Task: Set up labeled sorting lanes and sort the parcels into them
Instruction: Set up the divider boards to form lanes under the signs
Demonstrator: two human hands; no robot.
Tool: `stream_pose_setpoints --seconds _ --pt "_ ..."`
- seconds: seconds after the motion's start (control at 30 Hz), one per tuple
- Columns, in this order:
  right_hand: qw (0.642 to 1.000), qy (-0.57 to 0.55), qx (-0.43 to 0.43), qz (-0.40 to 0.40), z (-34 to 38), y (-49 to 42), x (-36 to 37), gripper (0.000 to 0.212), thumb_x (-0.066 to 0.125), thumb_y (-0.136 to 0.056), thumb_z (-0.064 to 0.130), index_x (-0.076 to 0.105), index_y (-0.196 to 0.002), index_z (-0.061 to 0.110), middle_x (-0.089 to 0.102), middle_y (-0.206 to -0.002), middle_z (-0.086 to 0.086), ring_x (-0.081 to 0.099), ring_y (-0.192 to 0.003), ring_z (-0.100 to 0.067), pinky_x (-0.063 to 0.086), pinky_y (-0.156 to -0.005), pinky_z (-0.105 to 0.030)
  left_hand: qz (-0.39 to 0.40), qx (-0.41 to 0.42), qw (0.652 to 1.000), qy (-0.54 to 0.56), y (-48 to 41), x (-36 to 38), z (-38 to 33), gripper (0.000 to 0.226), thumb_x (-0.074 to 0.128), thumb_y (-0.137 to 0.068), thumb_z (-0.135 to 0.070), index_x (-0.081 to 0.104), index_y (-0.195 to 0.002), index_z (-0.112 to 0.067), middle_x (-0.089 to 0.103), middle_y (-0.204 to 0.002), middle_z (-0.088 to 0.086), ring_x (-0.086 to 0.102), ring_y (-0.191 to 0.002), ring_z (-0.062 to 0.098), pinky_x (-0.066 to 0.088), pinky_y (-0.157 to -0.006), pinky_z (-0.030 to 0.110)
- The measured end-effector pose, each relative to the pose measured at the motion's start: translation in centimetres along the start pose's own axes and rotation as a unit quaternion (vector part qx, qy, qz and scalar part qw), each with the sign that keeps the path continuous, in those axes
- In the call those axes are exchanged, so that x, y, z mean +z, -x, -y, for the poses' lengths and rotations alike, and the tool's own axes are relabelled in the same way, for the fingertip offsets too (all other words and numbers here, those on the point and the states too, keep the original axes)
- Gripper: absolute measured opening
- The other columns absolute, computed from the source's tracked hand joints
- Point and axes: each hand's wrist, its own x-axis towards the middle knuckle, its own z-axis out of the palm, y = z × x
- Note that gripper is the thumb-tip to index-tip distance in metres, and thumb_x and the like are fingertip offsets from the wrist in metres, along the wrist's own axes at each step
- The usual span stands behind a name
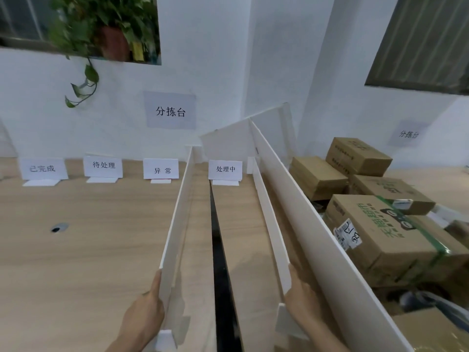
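Two hands on the job: the left hand (144, 311) lies flat, fingers straight, on the outer face of the left white foam-board divider (177, 224), and the right hand (302, 298) does likewise on the shorter right white foam-board divider (269, 224). Both thin boards stand on edge on the pale wood bench (88, 250), long axes running from its near edge to its far edge, flanking the white paper label card (225, 169) there. Let go carelessly and either could topple, or the right elbow could nudge the taller white board (317, 237) onto the brown cardboard parcels (375, 232).
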Motion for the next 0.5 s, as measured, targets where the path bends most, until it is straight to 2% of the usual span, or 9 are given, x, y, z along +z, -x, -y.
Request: stream_pose_setpoints --seconds 0.2,0.27,0.37,0.5 --pt "1.000 -0.026 0.000 -0.003 -2.9 -2.3 -0.9 0.070 0.039 -0.091 0.008 0.015 -0.153 0.028 0.056 -0.134 -0.010 0.057 -0.116 -0.028 0.044 -0.086 -0.030 -0.008 -0.024 1.000 0.000 1.2 1.4 -2.3 0.077 0.039 -0.088 -0.011 -0.001 -0.151 -0.029 0.067 -0.094 0.011 0.064 -0.083 0.029 0.040 -0.065 0.030" --pt "0.999 -0.041 -0.009 -0.011 -4.2 -2.8 -1.4 0.069 0.040 -0.091 0.008 0.016 -0.153 0.027 0.057 -0.133 -0.009 0.057 -0.115 -0.027 0.043 -0.082 -0.029 -0.009 -0.027 1.000 0.004 1.6 2.1 -3.1 0.076 0.039 -0.089 -0.011 -0.002 -0.151 -0.027 0.068 -0.102 0.013 0.065 -0.089 0.029 0.042 -0.068 0.031" --pt "0.999 -0.028 -0.024 -0.018 -6.2 -3.4 -2.7 0.067 0.038 -0.093 0.010 0.012 -0.153 0.028 0.054 -0.136 -0.007 0.055 -0.116 -0.027 0.039 -0.077 -0.027 -0.012 -0.038 0.999 0.013 1.9 3.2 -4.4 0.075 0.039 -0.090 -0.010 -0.001 -0.152 -0.025 0.069 -0.103 0.015 0.065 -0.090 0.030 0.045 -0.071 0.032" --pt "0.999 0.015 -0.039 -0.011 -8.4 -4.4 -4.2 0.063 0.033 -0.095 0.012 0.013 -0.153 0.028 0.044 -0.146 -0.003 0.049 -0.125 -0.027 0.043 -0.093 -0.031 -0.013 -0.058 0.998 0.008 2.3 4.4 -5.9 0.075 0.040 -0.090 -0.011 0.000 -0.152 -0.027 0.069 -0.102 0.014 0.066 -0.089 0.029 0.044 -0.069 0.030"
